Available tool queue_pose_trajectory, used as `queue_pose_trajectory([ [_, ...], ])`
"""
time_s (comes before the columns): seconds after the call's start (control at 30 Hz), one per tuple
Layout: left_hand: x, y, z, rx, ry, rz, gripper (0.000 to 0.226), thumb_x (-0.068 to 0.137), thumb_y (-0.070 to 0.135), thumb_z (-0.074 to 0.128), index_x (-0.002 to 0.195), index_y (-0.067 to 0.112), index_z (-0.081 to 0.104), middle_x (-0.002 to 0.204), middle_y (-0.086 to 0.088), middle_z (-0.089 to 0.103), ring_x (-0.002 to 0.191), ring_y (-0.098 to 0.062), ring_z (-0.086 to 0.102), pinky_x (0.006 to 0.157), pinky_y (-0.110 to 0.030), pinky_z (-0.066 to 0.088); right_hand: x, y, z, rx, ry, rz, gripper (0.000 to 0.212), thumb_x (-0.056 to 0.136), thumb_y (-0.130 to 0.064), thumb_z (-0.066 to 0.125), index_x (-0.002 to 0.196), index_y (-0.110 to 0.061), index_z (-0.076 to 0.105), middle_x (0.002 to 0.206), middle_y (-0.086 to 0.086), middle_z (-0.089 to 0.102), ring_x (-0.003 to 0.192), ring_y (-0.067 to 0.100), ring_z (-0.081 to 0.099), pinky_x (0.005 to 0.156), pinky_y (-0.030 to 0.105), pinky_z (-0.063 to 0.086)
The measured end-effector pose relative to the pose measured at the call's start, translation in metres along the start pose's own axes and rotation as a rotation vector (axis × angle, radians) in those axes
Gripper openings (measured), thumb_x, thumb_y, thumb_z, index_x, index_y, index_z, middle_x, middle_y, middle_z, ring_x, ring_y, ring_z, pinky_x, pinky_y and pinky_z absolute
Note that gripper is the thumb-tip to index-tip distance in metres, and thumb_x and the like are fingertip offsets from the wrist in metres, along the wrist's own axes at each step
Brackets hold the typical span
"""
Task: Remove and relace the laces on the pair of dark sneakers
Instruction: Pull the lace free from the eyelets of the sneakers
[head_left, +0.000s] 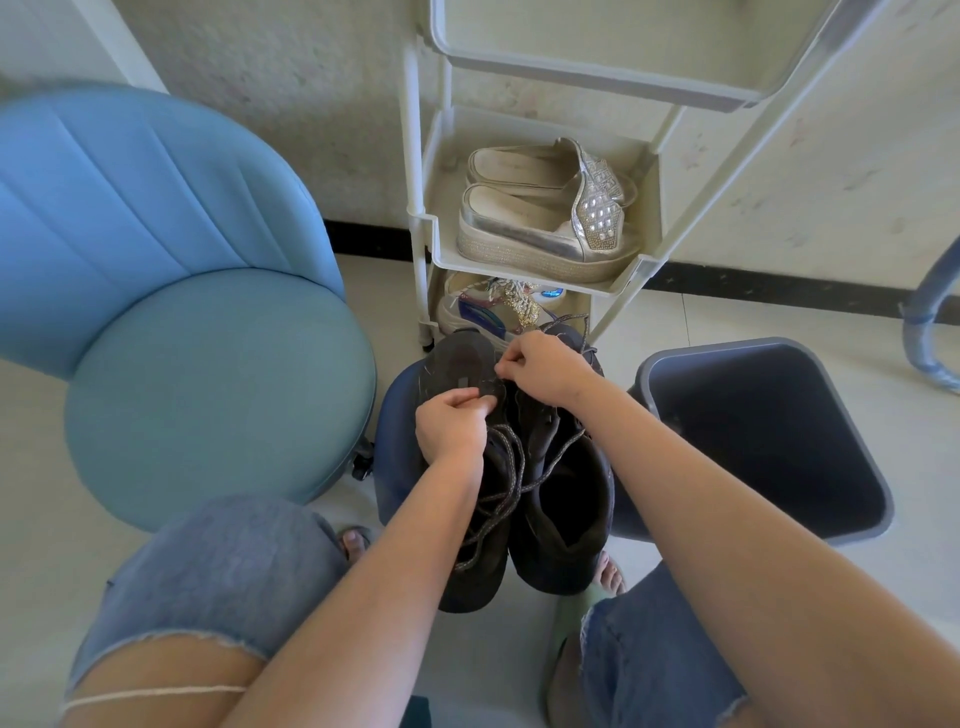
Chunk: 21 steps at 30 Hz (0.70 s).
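Nearer than both hands, loose laces (511, 467) trail over the side-by-side sneakers (566, 499); the left hand (454, 422) pinches a lace with curled fingers, and just beyond it the right hand (545, 371) pinches lace too.

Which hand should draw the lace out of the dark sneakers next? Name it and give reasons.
Right, probably. The right hand seems to pinch the lace at the far end of the sneakers, free to pull away. The left hand grips low against them, steadying them.
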<state>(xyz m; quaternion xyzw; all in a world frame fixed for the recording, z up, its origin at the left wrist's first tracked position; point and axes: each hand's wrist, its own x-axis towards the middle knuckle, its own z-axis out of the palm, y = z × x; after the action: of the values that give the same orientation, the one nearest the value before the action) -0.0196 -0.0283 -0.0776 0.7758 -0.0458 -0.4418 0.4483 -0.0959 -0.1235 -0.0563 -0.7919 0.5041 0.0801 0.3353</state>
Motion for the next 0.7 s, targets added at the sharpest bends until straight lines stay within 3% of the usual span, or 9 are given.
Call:
queue_pose_trajectory([
  [0.3,0.0,0.0011,0.0002,0.016,0.003,-0.001,0.026,0.078,0.011,0.075,0.104,0.011,0.072,0.106,-0.007,0.07,0.087,-0.015,0.058,0.075,-0.025,0.043,0.0029,0.0011,0.0056,0.016,0.018,0.026,0.022,0.096,-0.023,0.053,0.095,-0.009,0.07,0.107,0.006,0.069,0.094,0.025,0.063,0.089,0.044,0.051],
  [0.37,0.0001,0.0012,0.0003,0.015,0.003,-0.004,0.026,0.078,0.011,0.075,0.103,0.011,0.072,0.105,-0.007,0.07,0.087,-0.015,0.059,0.075,-0.025,0.044,0.0024,0.0005,0.0048,0.039,0.026,0.02,0.023,0.095,-0.022,0.055,0.094,-0.006,0.07,0.1,-0.001,0.069,0.092,0.023,0.063,0.089,0.043,0.051],
  [0.47,-0.0007,0.0018,0.0,0.024,-0.003,-0.001,0.024,0.078,0.012,0.075,0.102,0.011,0.073,0.102,-0.005,0.07,0.085,-0.015,0.059,0.074,-0.025,0.043,-0.0009,-0.0044,0.0034,0.048,0.052,-0.02,0.022,0.094,-0.02,0.056,0.092,-0.006,0.073,0.073,-0.014,0.056,0.082,0.016,0.057,0.083,0.038,0.052],
  [0.6,-0.0015,0.0018,-0.0012,0.019,-0.009,-0.007,0.025,0.078,0.012,0.075,0.103,0.011,0.072,0.1,-0.005,0.069,0.087,-0.016,0.06,0.076,-0.026,0.045,-0.0005,-0.0053,0.0045,0.054,0.091,-0.003,0.022,0.089,-0.019,0.058,0.084,-0.005,0.074,0.073,-0.009,0.059,0.076,0.019,0.06,0.077,0.04,0.055],
  [0.7,-0.0003,0.0016,-0.002,0.009,-0.011,-0.014,0.026,0.077,0.011,0.076,0.103,0.011,0.073,0.099,-0.006,0.069,0.086,-0.018,0.061,0.077,-0.026,0.046,0.0005,0.001,0.004,0.105,0.089,0.014,0.022,0.087,-0.019,0.06,0.083,-0.003,0.074,0.082,0.004,0.07,0.08,0.025,0.065,0.079,0.043,0.055],
])
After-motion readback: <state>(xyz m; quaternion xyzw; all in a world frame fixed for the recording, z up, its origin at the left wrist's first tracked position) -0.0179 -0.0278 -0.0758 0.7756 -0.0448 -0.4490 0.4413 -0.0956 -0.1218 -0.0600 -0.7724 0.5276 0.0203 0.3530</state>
